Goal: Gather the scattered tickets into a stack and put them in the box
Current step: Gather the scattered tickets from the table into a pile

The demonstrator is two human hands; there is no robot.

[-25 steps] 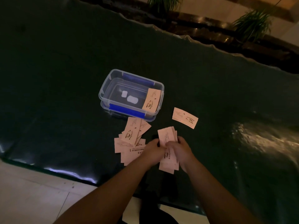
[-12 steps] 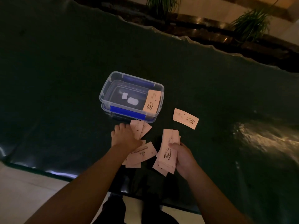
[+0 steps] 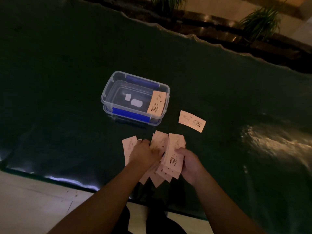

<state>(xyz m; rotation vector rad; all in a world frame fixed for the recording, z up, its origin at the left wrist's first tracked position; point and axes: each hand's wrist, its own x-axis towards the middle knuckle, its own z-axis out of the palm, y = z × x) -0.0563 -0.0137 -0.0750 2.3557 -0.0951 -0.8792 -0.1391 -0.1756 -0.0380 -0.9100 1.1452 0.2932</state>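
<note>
My right hand [image 3: 190, 163] grips a fanned stack of pink tickets [image 3: 174, 155] just above the table's near edge. My left hand [image 3: 144, 153] lies flat on loose tickets [image 3: 129, 146] and presses them toward the stack; its fingers rest on a second bunch [image 3: 159, 141]. A clear plastic box [image 3: 108, 92] with blue clips stands beyond the hands, with one ticket [image 3: 156, 105] leaning over its right rim. A single ticket [image 3: 192, 121] lies flat to the right of the box.
The dark green table cover [image 3: 59, 73] spreads wide on all sides. Its near edge [image 3: 67, 180] runs just below my hands, with pale floor under it. Potted plants [image 3: 260, 19] stand past the far edge. A shiny glare patch [image 3: 273, 141] marks the right.
My left hand has slid right, sweeping the loose tickets up against the stack in my right hand. The pile that lay left of the stack is now mostly under my left hand.
</note>
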